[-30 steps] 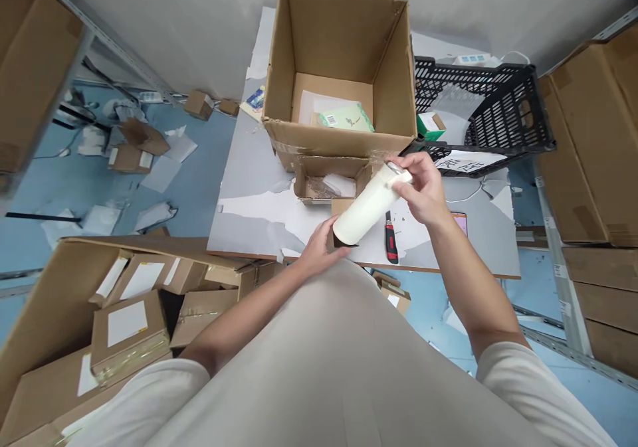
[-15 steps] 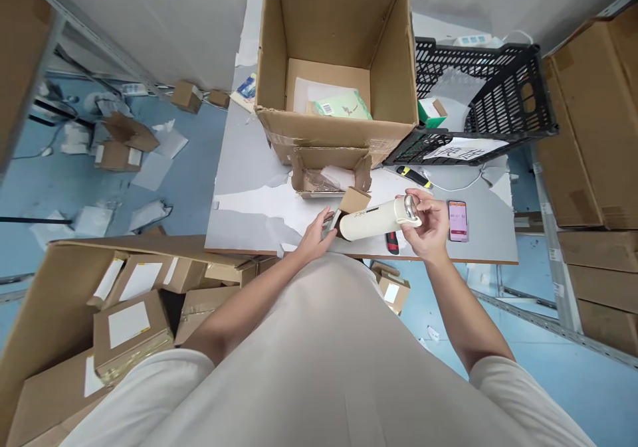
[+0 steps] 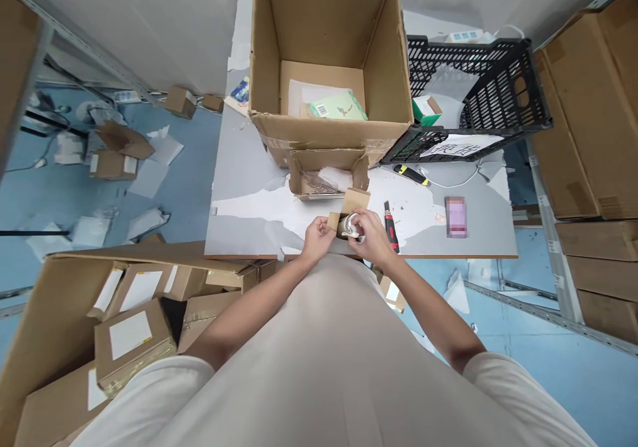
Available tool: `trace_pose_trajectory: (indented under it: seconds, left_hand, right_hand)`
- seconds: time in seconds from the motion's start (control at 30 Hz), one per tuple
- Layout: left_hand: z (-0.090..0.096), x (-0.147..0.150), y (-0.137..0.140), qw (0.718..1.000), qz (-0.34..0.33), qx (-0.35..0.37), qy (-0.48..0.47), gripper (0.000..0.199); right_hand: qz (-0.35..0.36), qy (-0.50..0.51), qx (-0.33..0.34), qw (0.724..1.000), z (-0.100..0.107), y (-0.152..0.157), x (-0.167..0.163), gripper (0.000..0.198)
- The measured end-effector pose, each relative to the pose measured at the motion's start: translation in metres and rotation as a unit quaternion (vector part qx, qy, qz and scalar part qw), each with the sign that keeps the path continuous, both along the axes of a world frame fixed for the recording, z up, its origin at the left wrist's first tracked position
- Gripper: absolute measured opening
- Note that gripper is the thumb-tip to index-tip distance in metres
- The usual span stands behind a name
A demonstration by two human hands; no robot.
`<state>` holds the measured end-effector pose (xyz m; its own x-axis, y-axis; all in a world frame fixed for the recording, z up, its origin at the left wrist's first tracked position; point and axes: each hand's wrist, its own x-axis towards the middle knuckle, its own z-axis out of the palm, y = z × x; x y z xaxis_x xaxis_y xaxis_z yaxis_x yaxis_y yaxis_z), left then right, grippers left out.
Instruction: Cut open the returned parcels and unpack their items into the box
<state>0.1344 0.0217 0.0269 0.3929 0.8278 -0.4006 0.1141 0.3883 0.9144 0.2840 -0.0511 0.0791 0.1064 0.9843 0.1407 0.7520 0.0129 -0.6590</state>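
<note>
My left hand (image 3: 317, 238) grips the side of a small open cardboard box (image 3: 356, 199) at the table's front edge, one flap standing up at its back. Inside the box sits a cream bottle with a shiny metal lid (image 3: 348, 225); only its top end shows. The fingers of my right hand (image 3: 371, 236) are closed around that lid. Just to the right lies a red and black utility knife (image 3: 391, 226). Behind my hands stands an open carton (image 3: 329, 196) with clear plastic and white wrap in it.
A large open cardboard box (image 3: 329, 128) holds a green packet. Beside it is a black plastic crate (image 3: 535, 101). A yellow and black cutter (image 3: 411, 175) and a phone (image 3: 456, 217) lie on the table (image 3: 249, 214). At lower left, a big carton (image 3: 124, 251) contains several parcels.
My right hand has moved left, and the bottle has gone from lying outside, stretched between my hands, to mostly inside the small box. The red utility knife is now uncovered.
</note>
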Motion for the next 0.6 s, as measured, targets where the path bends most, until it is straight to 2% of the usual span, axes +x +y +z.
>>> trace_pose_trajectory:
  seconds: [0.1, 0.2, 0.4, 0.5, 0.6]
  left_hand:
    - [0.003, -0.004, -0.004, 0.998, 0.024, -0.05, -0.027, 0.025]
    - [0.006, -0.01, -0.005, 0.996, 0.019, -0.076, -0.034, 0.024]
    - [0.012, -0.016, -0.004, 0.993, -0.006, -0.111, -0.037, 0.024]
    - [0.01, -0.014, -0.005, 0.993, -0.011, -0.115, -0.036, 0.025]
    - [0.007, -0.014, -0.006, 0.993, -0.011, -0.113, -0.033, 0.025]
  right_hand:
    - [0.014, -0.087, -0.084, 0.993, -0.006, 0.005, -0.012, 0.024]
    - [0.049, -0.156, -0.132, 0.978, -0.007, 0.011, -0.017, 0.02]
    - [0.181, -0.185, -0.127, 0.958, -0.018, 0.021, -0.013, 0.019]
    - [0.194, -0.178, -0.14, 0.954, -0.017, 0.022, -0.01, 0.018]
    - [0.204, -0.142, -0.159, 0.955, -0.009, 0.02, -0.006, 0.031]
